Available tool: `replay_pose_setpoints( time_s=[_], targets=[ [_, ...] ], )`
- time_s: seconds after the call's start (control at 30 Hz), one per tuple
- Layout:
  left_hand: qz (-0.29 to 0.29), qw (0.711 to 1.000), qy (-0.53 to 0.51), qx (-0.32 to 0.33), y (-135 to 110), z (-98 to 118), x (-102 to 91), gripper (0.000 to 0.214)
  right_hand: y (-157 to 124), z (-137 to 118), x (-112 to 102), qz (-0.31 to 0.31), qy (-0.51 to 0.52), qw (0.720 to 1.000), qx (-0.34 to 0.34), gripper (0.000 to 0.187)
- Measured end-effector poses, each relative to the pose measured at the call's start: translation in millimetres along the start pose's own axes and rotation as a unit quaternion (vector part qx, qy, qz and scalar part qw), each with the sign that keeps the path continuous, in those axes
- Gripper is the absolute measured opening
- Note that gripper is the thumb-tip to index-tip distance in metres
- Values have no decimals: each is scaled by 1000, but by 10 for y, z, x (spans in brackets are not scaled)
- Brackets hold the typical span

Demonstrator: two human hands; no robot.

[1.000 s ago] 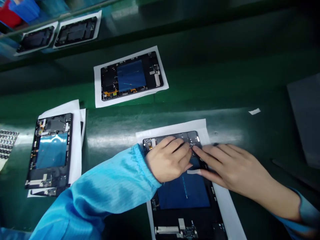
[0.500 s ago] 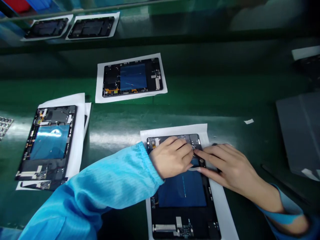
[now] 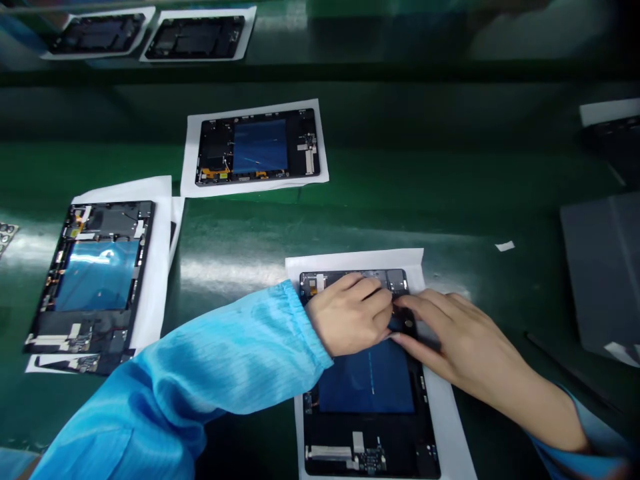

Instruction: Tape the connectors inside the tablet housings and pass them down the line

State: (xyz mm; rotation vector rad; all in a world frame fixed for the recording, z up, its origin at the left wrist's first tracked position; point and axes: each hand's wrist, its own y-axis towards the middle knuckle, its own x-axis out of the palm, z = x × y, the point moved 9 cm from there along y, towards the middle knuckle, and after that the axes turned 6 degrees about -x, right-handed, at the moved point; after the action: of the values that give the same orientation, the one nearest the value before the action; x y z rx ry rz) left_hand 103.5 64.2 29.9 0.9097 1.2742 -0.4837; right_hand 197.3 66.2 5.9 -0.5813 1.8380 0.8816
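Observation:
An opened tablet (image 3: 367, 427) lies on white paper in front of me, with its blue battery and circuit parts bare. My left hand (image 3: 353, 315) is curled over its upper part, fingers bent and pressed together. Whatever those fingertips grip is hidden from view. My right hand (image 3: 450, 333) comes in over the right edge of the tablet. Its index finger and thumb are stretched towards the left fingertips, with a gap between them. A small pale bit shows at the right thumb tip, too small to name.
More opened tablets lie on white paper: one at left (image 3: 97, 273), partly over another, and one beyond (image 3: 257, 147). Two tablet housings (image 3: 197, 37) sit on the raised shelf. A dark grey panel (image 3: 605, 267), a thin dark rod (image 3: 570, 370) and a white scrap (image 3: 505, 246) are to the right.
Both hands stay at the upper part of the tablet. The pale strip by my right thumb shows less than before. My view has shifted slightly.

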Motion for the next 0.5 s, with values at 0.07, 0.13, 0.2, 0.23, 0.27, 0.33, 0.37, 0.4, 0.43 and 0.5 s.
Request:
replay_pose_setpoints(
  time_s=[0.07,0.13,0.2,0.23,0.27,0.33,0.37,0.4,0.43,0.5],
  targets=[
    [6,1000,1,3,5,7,-11,28,-5,6,43,-11,6,1000,26,34],
    [19,1000,6,6,11,12,-40,27,-2,-1,55,-3,19,999,28,32],
    [27,1000,9,9,13,17,-63,27,12,-3,47,7,31,999,20,29],
    [29,1000,10,9,14,19,-69,27,22,-2,32,13,36,999,16,28],
    [27,1000,10,9,14,21,-71,27,33,-4,8,20,41,999,10,26],
    [23,1000,8,7,13,20,-71,27,49,-17,-77,48,61,997,-2,20],
    [22,1000,6,5,12,18,-71,27,47,-12,-138,73,69,995,-1,15],
    [18,1000,4,4,12,18,-67,27,37,5,-195,97,69,993,7,11],
    [14,1000,3,4,12,18,-61,27,20,22,-243,119,52,991,19,10],
    [2,1000,1,6,12,22,-40,26,-9,22,-285,137,-30,990,35,22]
  ],
)
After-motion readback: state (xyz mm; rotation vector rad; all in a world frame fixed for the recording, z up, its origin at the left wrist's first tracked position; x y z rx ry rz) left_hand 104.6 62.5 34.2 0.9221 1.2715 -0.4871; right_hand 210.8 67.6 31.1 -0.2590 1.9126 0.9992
